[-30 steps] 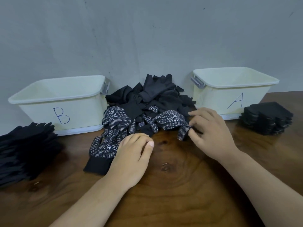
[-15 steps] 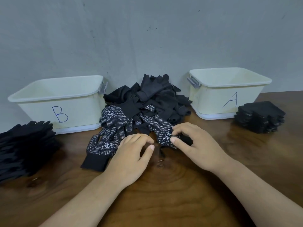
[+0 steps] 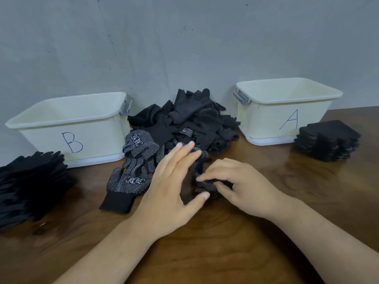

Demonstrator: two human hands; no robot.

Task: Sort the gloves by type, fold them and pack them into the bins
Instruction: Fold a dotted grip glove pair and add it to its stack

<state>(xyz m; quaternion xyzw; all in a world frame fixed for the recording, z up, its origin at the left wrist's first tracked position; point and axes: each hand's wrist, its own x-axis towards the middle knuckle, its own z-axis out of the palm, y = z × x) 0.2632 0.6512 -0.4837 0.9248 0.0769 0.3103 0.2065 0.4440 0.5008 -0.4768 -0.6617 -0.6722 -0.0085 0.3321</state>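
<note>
A dark wooden table (image 3: 225, 249) stands against a plain grey wall (image 3: 184, 37). Two cream plastic bins sit at its far edge: bin B (image 3: 67, 130) on the left and bin A (image 3: 287, 111) on the right. No contents show above either rim. The unsorted pile of gloves (image 3: 190, 119) lies between the bins, a position that keeps both within similar reach. A stack of plain black gloves (image 3: 30, 181) lies in front and to the left of bin B. A stack of folded gloves (image 3: 328, 140) sits just beside bin A on its right. Each stack is probably staged next to its destination bin, so packing appears not yet begun. The right hand (image 3: 240, 183) has its fingers curled down onto a folded dotted glove (image 3: 205, 188) on the table just in front of the pile, apparently to keep the fold from springing open. The left hand (image 3: 170, 193) is spread with straight fingers over the dotted gloves at the near edge of the pile and grips nothing. Its thumb tip lies at the folded glove. Whether the palm touches fabric cannot be determined. A flat dotted glove (image 3: 129, 179) lies to its left, cuff toward the person, ready for folding.
</note>
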